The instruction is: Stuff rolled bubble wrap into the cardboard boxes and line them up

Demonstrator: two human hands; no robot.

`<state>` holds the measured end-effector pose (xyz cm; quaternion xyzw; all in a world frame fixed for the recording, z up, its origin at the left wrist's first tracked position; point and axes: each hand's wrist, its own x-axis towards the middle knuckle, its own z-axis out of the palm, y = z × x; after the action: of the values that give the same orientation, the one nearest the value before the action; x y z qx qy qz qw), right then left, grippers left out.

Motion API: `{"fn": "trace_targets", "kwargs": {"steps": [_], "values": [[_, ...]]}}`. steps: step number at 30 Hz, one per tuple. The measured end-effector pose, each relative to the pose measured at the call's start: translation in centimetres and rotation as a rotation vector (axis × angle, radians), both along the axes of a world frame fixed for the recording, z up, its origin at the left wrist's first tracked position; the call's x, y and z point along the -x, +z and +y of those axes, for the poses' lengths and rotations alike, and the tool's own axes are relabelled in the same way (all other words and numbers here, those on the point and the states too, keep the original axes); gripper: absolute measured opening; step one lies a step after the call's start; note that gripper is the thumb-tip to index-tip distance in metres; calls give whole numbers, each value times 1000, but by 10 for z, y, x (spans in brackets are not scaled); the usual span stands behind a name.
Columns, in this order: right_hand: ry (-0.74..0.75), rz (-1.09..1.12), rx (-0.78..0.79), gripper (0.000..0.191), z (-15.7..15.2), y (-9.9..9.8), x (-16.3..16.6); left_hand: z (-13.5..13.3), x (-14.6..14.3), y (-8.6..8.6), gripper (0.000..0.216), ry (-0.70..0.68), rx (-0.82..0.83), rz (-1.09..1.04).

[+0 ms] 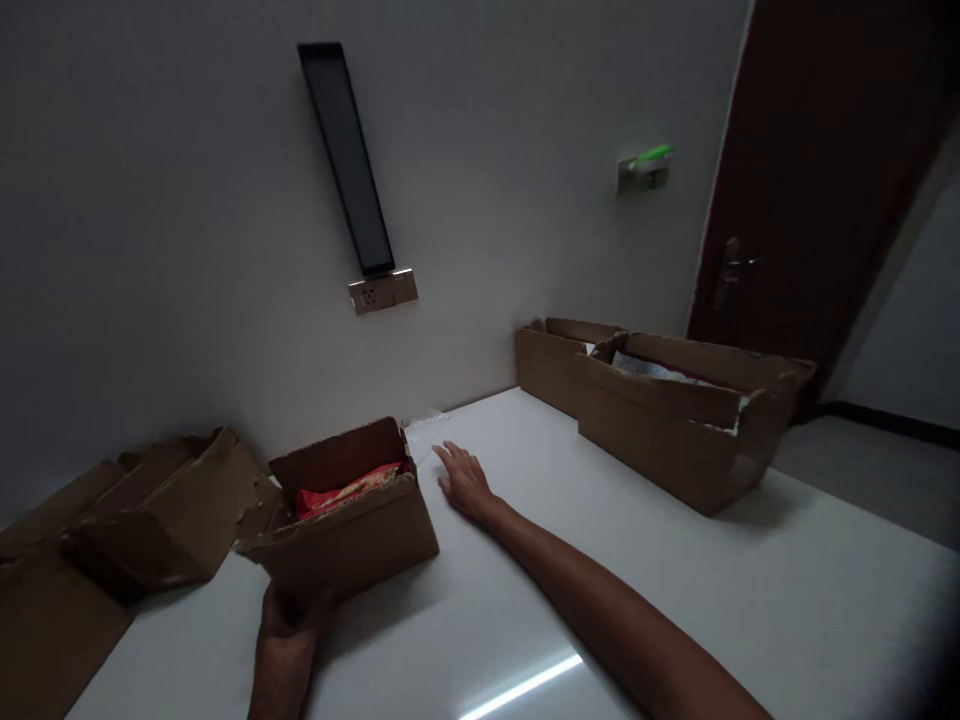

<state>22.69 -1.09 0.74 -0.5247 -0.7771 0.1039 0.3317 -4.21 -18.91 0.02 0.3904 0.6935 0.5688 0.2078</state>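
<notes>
A small open-topped cardboard box (352, 550) with a red packet (345, 492) inside is left of centre on the white table. My left hand (291, 625) grips it low on its near side, with the fingertips partly hidden by the box and shadow. To the right of the box, my right hand (465, 482) reaches over the tabletop with its fingers apart and nothing in them. Just beyond those fingertips, a piece of clear plastic (426, 432) lies behind the box's right corner.
Several open cardboard boxes (184, 500) crowd the table's left side. At the right, a larger box (652, 440) with pale contents stands before another box (547, 365) by the wall. A socket plate (382, 291) is on the wall. Beyond the table is a dark door (817, 180).
</notes>
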Motion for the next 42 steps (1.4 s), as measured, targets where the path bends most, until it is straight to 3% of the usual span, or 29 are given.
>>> {"fn": "trace_targets", "kwargs": {"steps": [3,8,11,16,19,22,27,30,42], "values": [[49,-37,-27,57,35,-2,10,3,9,-9,77,32,80,34],[50,47,-48,21,74,5,30,3,14,-19,65,82,98,132],[-97,199,-59,22,84,11,27,1,11,-20,62,68,72,160],[-424,467,-22,30,87,10,-5,0,5,-11,66,34,44,116],[-496,573,-21,30,75,8,-25,0,1,-3,72,-4,41,41],[-476,628,-65,27,44,5,-35,-1,-1,2,75,-40,-10,11],[-328,624,-102,30,-29,-4,-36,1,6,-4,74,-104,-45,24],[-317,625,-84,36,-55,-5,-42,2,9,-9,75,-135,-91,22],[-323,405,90,42,-53,6,-51,0,5,-1,71,-148,-107,5]]}}
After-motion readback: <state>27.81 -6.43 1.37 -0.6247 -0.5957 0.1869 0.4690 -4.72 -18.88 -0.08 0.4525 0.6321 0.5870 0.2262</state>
